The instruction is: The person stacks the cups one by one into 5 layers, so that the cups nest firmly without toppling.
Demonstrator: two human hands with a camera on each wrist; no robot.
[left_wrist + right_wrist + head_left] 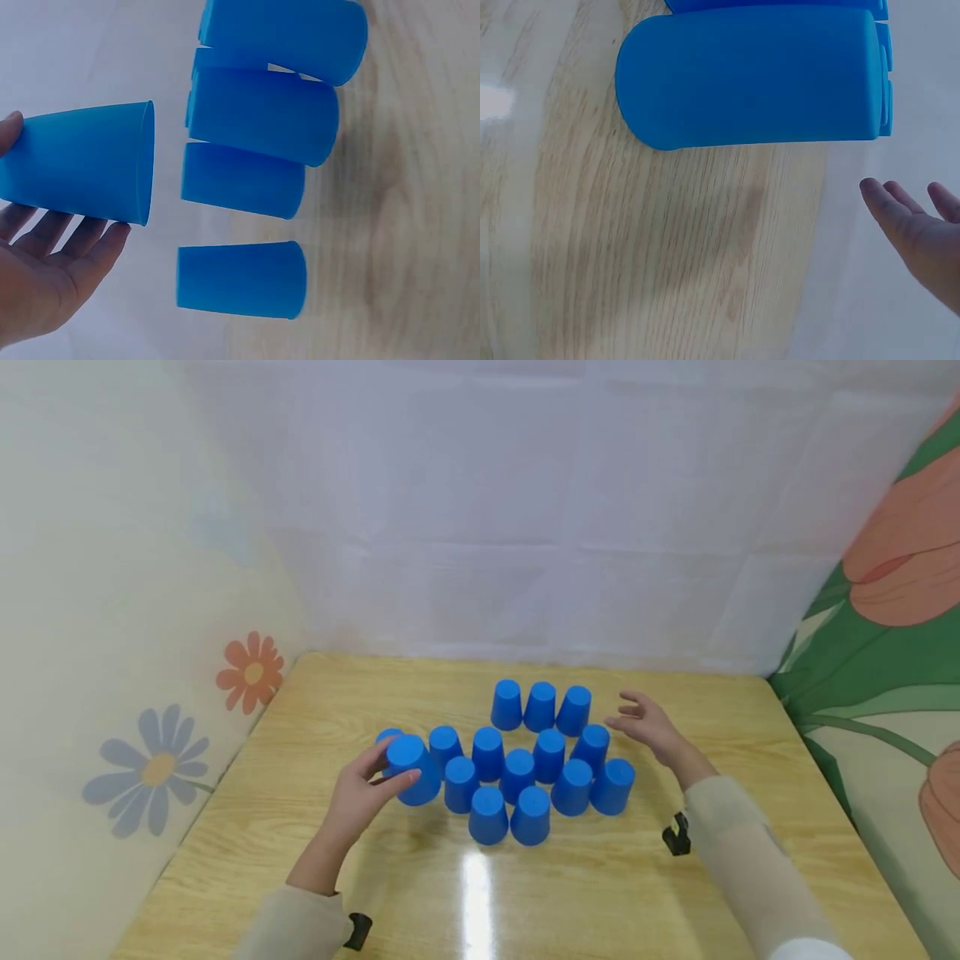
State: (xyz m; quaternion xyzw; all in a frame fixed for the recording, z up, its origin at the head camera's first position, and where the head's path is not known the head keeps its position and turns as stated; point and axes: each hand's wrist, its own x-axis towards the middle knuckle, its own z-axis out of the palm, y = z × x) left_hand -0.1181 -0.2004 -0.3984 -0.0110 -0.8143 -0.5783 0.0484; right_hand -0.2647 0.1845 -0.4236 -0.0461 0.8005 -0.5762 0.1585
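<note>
My left hand [357, 800] holds an upside-down blue cup [417, 777] between thumb and fingers at the left of the group. In the left wrist view, the rim of this held cup [82, 161] is higher than the rims of the standing cups [240, 281], so it is off the table. Behind it, another blue cup [387, 737] is partly hidden. My right hand [651, 728] hovers at the right of the cups with its fingers apart, touching none. The nearest cup to it is a blue one [592, 747]; the right wrist view shows a large cup [757, 79] beyond the fingers.
Several upside-down blue cups [517, 775] stand close together mid-table, with a row of three [540, 706] behind them. The wooden table [600, 893] meets a white cloth backdrop [510, 593] at the back and flower-patterned walls [60, 635] at the sides.
</note>
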